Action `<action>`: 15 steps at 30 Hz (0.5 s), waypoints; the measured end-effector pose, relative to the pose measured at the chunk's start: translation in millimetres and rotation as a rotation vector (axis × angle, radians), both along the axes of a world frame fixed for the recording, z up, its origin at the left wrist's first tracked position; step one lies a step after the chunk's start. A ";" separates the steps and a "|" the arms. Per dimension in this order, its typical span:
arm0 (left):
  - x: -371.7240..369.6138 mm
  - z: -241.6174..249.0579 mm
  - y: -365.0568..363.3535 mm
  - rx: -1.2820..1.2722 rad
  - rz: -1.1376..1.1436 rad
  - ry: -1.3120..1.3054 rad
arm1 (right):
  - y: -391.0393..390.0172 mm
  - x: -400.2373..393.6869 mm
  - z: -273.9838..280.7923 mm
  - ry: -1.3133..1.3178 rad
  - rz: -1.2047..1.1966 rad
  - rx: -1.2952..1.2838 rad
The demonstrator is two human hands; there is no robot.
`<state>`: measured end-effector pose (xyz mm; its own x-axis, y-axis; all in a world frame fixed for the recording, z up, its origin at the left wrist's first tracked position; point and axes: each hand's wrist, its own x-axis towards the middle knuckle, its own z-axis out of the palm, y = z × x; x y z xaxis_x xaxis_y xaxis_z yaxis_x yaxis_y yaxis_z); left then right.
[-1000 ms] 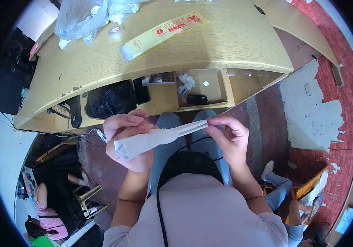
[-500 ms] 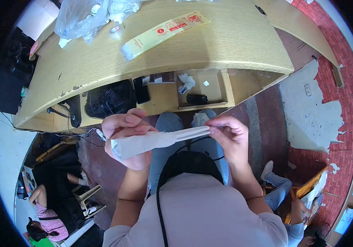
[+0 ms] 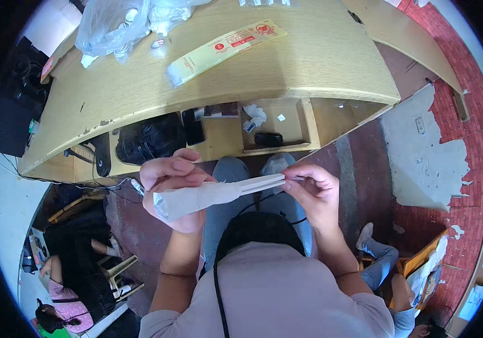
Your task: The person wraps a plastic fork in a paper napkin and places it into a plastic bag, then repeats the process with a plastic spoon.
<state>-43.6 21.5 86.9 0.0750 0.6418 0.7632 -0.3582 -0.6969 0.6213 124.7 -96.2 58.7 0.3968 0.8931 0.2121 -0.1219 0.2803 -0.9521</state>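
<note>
A long whitish wrapped bundle [image 3: 202, 200], wide at its left end, has thin pale sticks [image 3: 263, 183] reaching out on its right. My left hand [image 3: 175, 183] is curled round the wide end, thumb and fingers bent over it. At the tip of the sticks, my right hand [image 3: 316, 188] pinches with thumb and forefinger. The bundle lies nearly level above my lap, its right end slightly higher. Beyond my hands, a yellow packet with red print [image 3: 227, 50] rests on the wooden desk [image 3: 320, 62].
Plastic bags [image 3: 109, 28] and a tape roll [image 3: 159, 46] are on the desk. Its open drawer holds a black bag [image 3: 152, 138], a phone [image 3: 193, 127] and a cardboard tray [image 3: 295, 127]. One person [image 3: 70, 301] is at lower left, another [image 3: 381, 259] at lower right.
The view has shifted slightly. Both hands stay nearly where they were, holding the same bundle.
</note>
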 end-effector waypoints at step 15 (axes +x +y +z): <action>-4.3 -1.5 4.2 0.071 -0.020 -0.068 | 3.2 -4.4 2.0 0.163 0.018 -0.041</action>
